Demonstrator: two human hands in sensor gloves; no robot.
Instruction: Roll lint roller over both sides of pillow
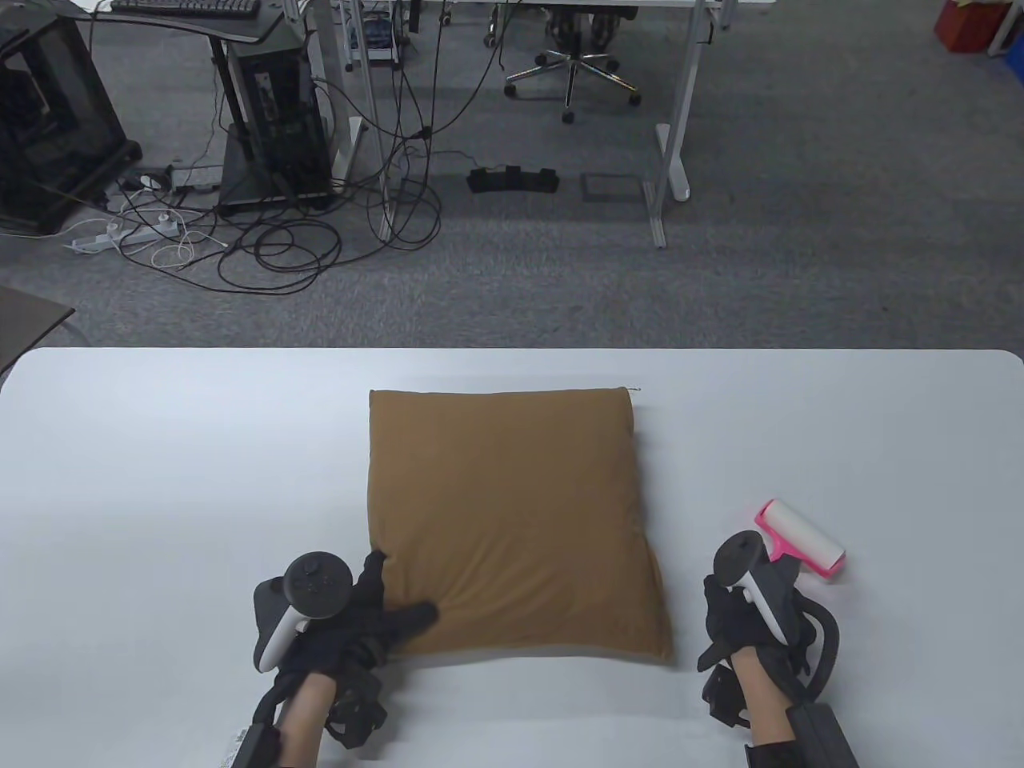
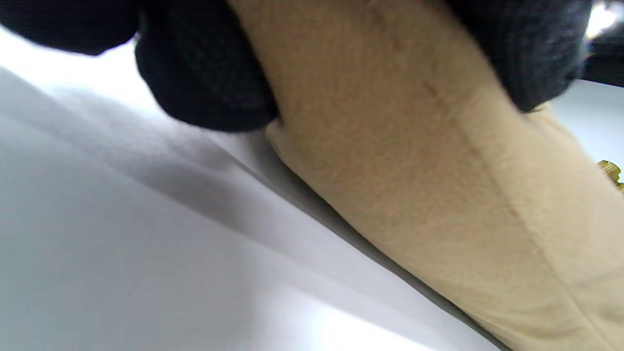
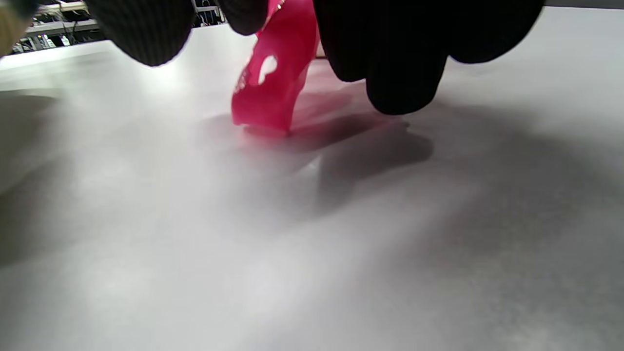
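Observation:
A brown square pillow (image 1: pixel 512 512) lies flat in the middle of the white table (image 1: pixel 160 480). My left hand (image 1: pixel 376 612) is at its near left corner, with one finger lying on top of the fabric and another along the left edge. In the left wrist view my gloved fingers (image 2: pixel 204 78) hold the pillow's (image 2: pixel 414 170) edge from both sides. A pink lint roller (image 1: pixel 800 544) with a white roll lies right of the pillow. My right hand (image 1: pixel 756 608) covers its handle. In the right wrist view my fingers (image 3: pixel 399 63) close around the pink handle (image 3: pixel 275 83), whose tip touches the table.
The table's far edge (image 1: pixel 512 350) runs beyond the pillow. Past it is carpeted floor with cables (image 1: pixel 280 240), computer towers (image 1: pixel 272 120) and an office chair (image 1: pixel 572 64). Bare table surface lies left of the pillow and along the near edge.

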